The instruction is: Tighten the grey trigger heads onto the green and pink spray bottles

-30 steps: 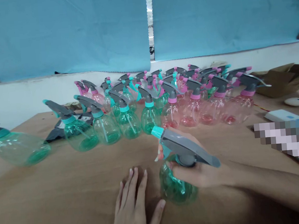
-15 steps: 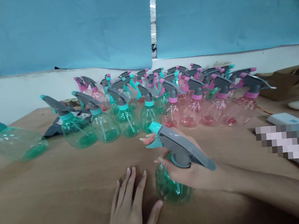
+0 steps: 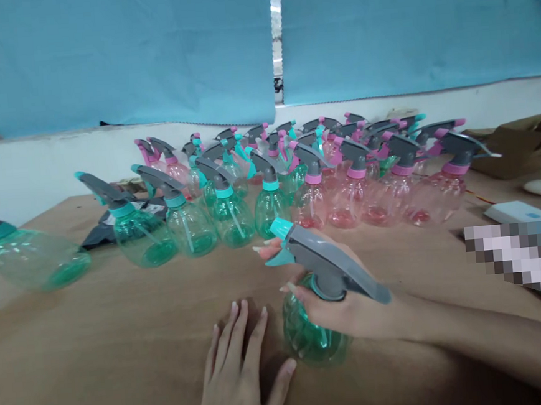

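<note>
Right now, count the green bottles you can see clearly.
6 for certain. One bottle in the right hand; one far left; four in the front row. More may be hidden among the pink ones behind.

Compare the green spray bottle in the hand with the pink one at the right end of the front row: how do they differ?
The green spray bottle has teal trim; the pink bottle has pink trim. The green spray bottle is gripped by the right hand; the pink bottle stands untouched in its row. Both have see-through round bodies and grey spray heads.
</note>
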Available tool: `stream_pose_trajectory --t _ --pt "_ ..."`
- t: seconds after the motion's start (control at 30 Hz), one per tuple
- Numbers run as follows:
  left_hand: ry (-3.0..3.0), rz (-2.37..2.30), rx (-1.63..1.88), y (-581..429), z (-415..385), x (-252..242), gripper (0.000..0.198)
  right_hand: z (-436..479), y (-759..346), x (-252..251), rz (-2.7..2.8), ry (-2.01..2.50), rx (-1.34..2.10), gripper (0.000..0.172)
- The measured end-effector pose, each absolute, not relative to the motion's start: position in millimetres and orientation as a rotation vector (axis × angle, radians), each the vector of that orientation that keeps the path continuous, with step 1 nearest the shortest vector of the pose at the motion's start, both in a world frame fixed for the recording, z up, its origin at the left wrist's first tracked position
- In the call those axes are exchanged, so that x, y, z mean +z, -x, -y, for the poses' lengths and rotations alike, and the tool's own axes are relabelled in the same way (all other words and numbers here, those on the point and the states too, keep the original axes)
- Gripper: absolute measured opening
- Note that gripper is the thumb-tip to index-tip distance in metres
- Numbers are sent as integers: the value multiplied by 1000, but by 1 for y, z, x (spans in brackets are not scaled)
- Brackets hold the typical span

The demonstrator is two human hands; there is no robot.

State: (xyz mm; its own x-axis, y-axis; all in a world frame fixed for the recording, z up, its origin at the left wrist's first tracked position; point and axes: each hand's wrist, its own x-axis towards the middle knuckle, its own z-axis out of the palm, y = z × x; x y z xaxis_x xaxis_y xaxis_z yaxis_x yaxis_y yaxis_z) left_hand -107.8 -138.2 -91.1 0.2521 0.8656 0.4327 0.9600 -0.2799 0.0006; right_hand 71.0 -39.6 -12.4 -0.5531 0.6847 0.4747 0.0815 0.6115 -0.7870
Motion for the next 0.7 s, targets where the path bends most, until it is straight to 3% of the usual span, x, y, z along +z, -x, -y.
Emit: stream_pose_trajectory --t 0.7 --pt "2257 1705 -505 107 139 -91 56 35 -71 -20 1994 519 1098 57"
